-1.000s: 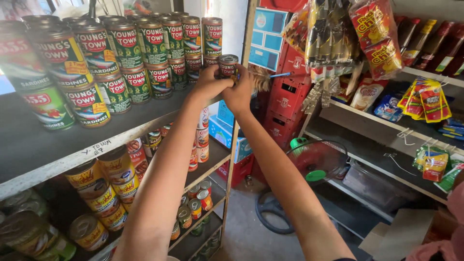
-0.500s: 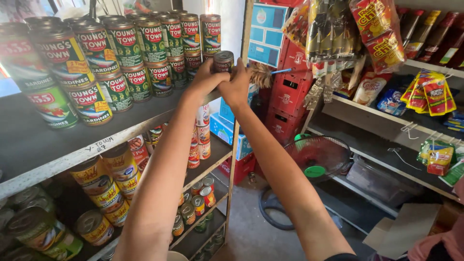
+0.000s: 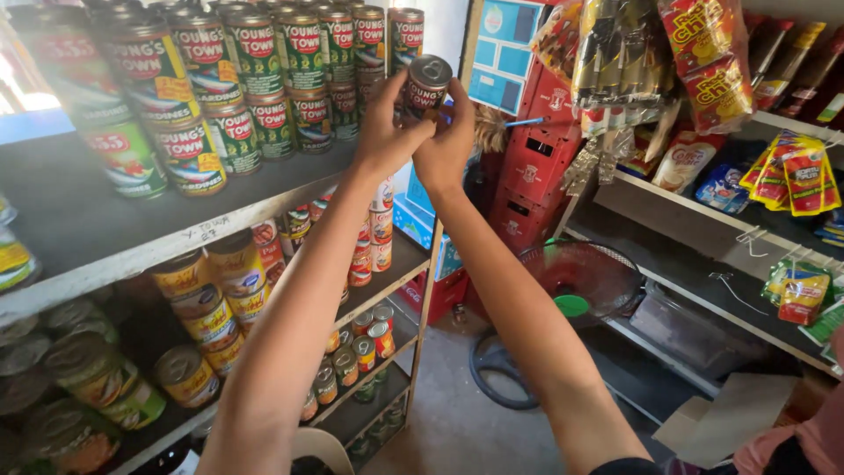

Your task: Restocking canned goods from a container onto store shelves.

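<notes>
Sardine can [image 3: 427,86] up in the air, tilted, silver top turned toward the camera, held just off the right end of the top shelf [image 3: 132,230]. Left hand [image 3: 387,127] has its fingers pinched on the can's left side; right hand [image 3: 450,141] clasps it from below and the right, thumb up against the label. Much of the can's lower body is covered by those fingers, so only the lid and part of the red and green label show.

Just beside it on the top shelf, stacked sardine cans [image 3: 264,75] two high, same red and green labels, running back to the left where the nearest ones blur and get cut off by the frame. Under that, a middle shelf [image 3: 387,273] with yellow-labelled cans [image 3: 207,299] and small red tins [image 3: 374,237], partly hidden behind the left forearm. Lowest rows sit in shadow, hard to make out.

Right of the hands, red crates [image 3: 536,149], hanging snack packets [image 3: 651,53], and a fan [image 3: 576,281] on the floor below, its base hidden by the right arm.
</notes>
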